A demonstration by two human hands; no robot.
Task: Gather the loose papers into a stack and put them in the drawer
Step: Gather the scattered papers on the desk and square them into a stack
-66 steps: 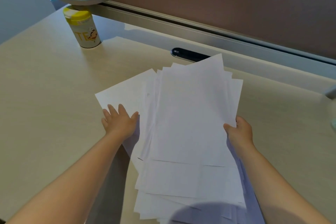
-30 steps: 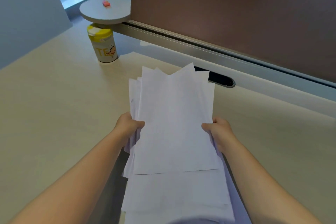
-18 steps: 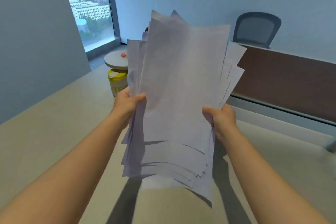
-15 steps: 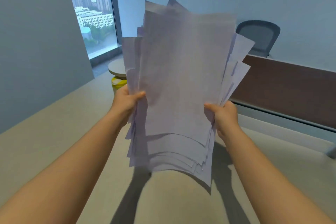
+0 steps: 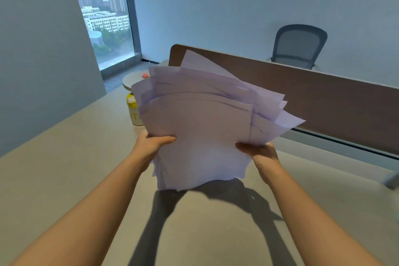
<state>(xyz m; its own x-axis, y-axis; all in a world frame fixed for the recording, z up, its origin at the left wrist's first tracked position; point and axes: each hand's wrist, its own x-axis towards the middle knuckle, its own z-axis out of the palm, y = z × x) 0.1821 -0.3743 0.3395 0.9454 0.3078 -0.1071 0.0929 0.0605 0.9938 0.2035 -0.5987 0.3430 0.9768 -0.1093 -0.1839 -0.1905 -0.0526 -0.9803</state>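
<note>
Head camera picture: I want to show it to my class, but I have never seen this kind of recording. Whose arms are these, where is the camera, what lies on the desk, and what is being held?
No machine is involved. A person wears one wide-angle camera on the head, looking forward and down, so the two bare arms are the wearer's own. The left hand and the right hand each grip a side of a bundle of white papers, held up above the beige desk. The sheets are uneven, with corners fanning out at the top. On the desk, partly hidden behind the papers, stands a yellow-lidded can. Behind it are a small round table, a brown divider panel, a grey office chair and a window. No drawer is visible.
</note>
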